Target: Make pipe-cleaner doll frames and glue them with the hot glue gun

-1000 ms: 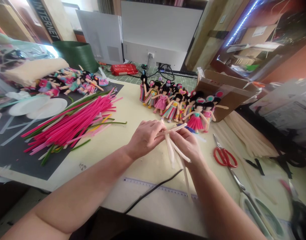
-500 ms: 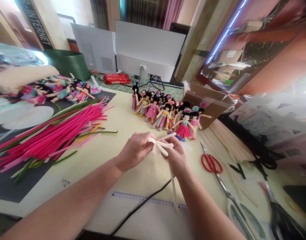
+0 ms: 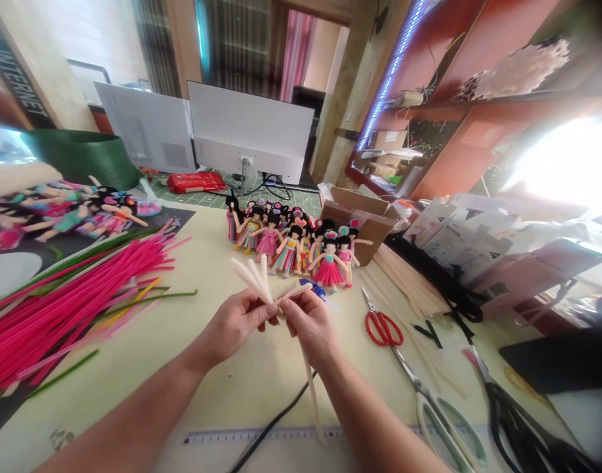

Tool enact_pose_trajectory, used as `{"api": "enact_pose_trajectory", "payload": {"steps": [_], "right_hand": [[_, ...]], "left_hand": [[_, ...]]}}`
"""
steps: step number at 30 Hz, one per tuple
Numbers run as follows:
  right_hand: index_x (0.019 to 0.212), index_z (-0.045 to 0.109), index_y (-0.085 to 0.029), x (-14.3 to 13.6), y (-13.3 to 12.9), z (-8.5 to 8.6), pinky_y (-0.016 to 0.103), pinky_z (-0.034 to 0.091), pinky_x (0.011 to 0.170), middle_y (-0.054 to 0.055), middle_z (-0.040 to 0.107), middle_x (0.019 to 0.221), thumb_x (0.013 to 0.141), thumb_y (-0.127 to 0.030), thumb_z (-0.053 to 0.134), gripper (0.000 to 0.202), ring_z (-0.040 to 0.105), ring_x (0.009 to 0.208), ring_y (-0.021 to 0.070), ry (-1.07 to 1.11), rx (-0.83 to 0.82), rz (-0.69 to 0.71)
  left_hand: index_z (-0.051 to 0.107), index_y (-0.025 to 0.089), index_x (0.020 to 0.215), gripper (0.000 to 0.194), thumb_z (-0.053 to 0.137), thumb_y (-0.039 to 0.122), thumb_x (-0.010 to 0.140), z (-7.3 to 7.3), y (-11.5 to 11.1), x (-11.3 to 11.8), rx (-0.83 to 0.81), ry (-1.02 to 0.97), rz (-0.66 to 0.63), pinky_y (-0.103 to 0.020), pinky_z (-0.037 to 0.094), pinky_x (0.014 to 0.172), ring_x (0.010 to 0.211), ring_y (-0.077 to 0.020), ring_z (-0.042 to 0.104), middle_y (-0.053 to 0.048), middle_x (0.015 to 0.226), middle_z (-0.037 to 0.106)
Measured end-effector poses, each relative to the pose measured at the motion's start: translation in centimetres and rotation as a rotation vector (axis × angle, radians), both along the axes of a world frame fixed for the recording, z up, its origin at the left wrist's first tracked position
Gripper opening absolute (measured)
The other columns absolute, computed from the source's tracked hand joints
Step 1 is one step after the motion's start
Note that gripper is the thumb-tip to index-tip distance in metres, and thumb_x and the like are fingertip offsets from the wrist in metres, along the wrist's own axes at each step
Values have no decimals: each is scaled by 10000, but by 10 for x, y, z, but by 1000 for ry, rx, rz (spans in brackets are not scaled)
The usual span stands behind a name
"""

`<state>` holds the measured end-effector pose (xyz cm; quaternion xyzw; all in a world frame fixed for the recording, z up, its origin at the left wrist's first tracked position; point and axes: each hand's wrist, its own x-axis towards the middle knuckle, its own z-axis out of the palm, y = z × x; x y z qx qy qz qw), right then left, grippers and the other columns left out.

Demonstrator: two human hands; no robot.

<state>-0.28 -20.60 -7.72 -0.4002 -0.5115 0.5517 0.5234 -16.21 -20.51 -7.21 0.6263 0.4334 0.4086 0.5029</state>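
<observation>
My left hand (image 3: 236, 326) pinches a bunch of cream pipe cleaners (image 3: 259, 281) between thumb and fingers, their several short ends fanning upward. Close beside it, thumb toward thumb, my right hand (image 3: 310, 325) is closed on the same cream pipe cleaners. One end sticks out over its fingers, and a long strand (image 3: 312, 397) hangs below it toward the table edge. The join between the hands is covered by my fingertips. Just beyond my hands stands a group of small pipe-cleaner dolls (image 3: 288, 249) in colourful dresses.
Pink pipe cleaners (image 3: 94, 295) lie in a heap at left, with more dolls (image 3: 74, 213) behind. Red-handled scissors (image 3: 383, 327), larger pale-handled scissors (image 3: 443, 420) and black-handled scissors (image 3: 517, 420) lie at right. A ruler (image 3: 222, 437) and black cable (image 3: 276, 420) are in front; a cardboard box (image 3: 357, 217) stands behind.
My view has swung right, so the table things appear further left. The short pipe-cleaner ends, which pointed right between my hands, now fan upward from my left hand.
</observation>
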Motion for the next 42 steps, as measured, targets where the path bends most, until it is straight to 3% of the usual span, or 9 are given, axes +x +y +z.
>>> {"api": "enact_pose_trajectory", "payload": {"steps": [11, 20, 27, 33, 37, 40, 42], "right_hand": [[684, 550, -172, 0, -4, 9, 192, 310, 415, -31, 554, 535, 809, -351, 642, 237, 443, 456, 66, -77, 33, 39], [662, 516, -176, -1, -3, 7, 188, 308, 409, -33, 549, 553, 798, -354, 650, 261, 429, 461, 63, -103, 46, 38], [738, 544, -174, -1, 2, -3, 199, 322, 420, -14, 603, 594, 804, -379, 644, 237, 478, 492, 86, -149, -7, 80], [674, 487, -193, -3, -3, -2, 212, 341, 443, -25, 594, 550, 793, -339, 642, 244, 510, 488, 104, -158, 48, 23], [671, 547, -185, 0, -1, 1, 202, 344, 447, -19, 617, 571, 798, -333, 628, 211, 512, 493, 96, -256, 80, 31], [590, 627, -192, 11, -9, 16, 199, 290, 418, -36, 599, 513, 708, -296, 705, 176, 477, 448, 83, -549, 174, 87], [469, 620, -203, 25, -23, 35, 203, 266, 398, -62, 543, 417, 517, -259, 828, 221, 440, 391, 73, -682, 242, 100]], "left_hand": [[620, 126, 775, 289, 604, 408, 840, -1, 3, -4, -107, -142, -119, -242, 434, 595, 620, -110, 541, -31, 707, 645], [638, 118, 803, 318, 612, 434, 819, 6, 5, -6, -107, -71, -153, -244, 427, 598, 648, -121, 539, -37, 720, 633], [630, 120, 838, 324, 580, 441, 839, -1, 9, -12, -128, -32, -133, -248, 418, 616, 656, -121, 526, -29, 727, 610], [620, 121, 836, 335, 561, 451, 850, 1, 7, -11, -168, -24, -205, -248, 411, 621, 651, -121, 514, -36, 735, 616], [620, 126, 830, 341, 558, 461, 850, 0, 10, -16, -176, 25, -204, -245, 404, 625, 654, -121, 504, -34, 729, 613], [618, 123, 812, 347, 548, 461, 854, -5, 16, -22, -182, 65, -203, -240, 392, 625, 657, -120, 494, -40, 728, 617], [614, 119, 810, 358, 538, 465, 857, -9, 20, -27, -188, 84, -196, -238, 384, 622, 655, -118, 487, -48, 735, 624]]}}
